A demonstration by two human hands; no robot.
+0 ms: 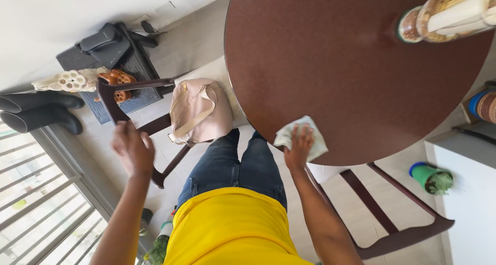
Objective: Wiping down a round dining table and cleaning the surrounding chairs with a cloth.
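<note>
We see our right hand [298, 147] pressed flat, fingers spread, on a pale cloth [302, 137] at the near edge of the round dark-brown tabletop [330, 74]. Not gripping it, just pinning it down. Left hand [133, 149] is free, open, fingers loose, held in the air above the floor tiles near a dark wooden chair [155, 125]; it holds nothing. The two hands are well apart.

Containers: a clear jar [447, 14] stands at the far right of the tabletop, light label band round it, brownish contents, can't tell what. A pale pink bag [199, 110] sits on the chair seat, closed, contents hidden. A green pot [429, 176] with a small plant stands on the floor right of the tabletop. A blue-rimmed round container [483, 104] sits at the right edge, cut off. A black tray-like stand [121, 63] by the wall carries dark shoes and a brown perforated item.
</note>
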